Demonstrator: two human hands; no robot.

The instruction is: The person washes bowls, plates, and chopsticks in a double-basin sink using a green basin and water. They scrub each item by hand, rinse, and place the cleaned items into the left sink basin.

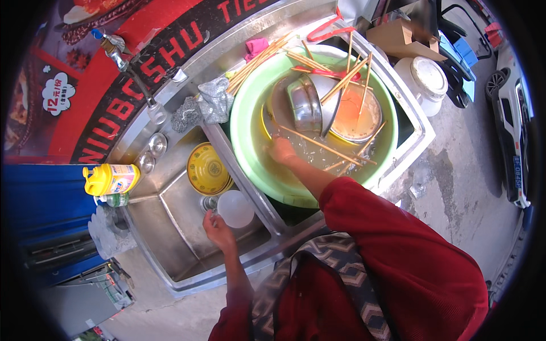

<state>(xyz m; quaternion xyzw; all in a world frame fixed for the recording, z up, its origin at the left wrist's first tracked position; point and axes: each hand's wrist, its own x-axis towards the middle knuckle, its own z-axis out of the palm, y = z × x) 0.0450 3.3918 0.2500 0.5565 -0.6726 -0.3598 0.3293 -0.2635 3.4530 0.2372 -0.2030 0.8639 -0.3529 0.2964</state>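
My left hand [219, 231] hovers over the left basin of a stainless steel sink [170, 251], its fingers loosely bent and apart with nothing visible in them. Just beyond it are a translucent plastic bowl [235, 209] and a stack of yellow patterned bowls [207, 168]. My right hand [282, 150] dips into murky water in a large pale green tub [244, 140]. Its fingertips lie beside a yellow rim [265, 123]; the water hides whether they grip it. A tilted steel bowl [305, 104], an orange-stained bowl [356, 113] and several wooden chopsticks [320, 145] crowd the tub.
A tap [115, 55] with a hose rises behind the left basin. Steel wool [185, 115] and a bundle of chopsticks [258, 62] lie on the sink ledge. A yellow detergent bottle [113, 179] stands at left, a white lidded bucket [422, 83] at right.
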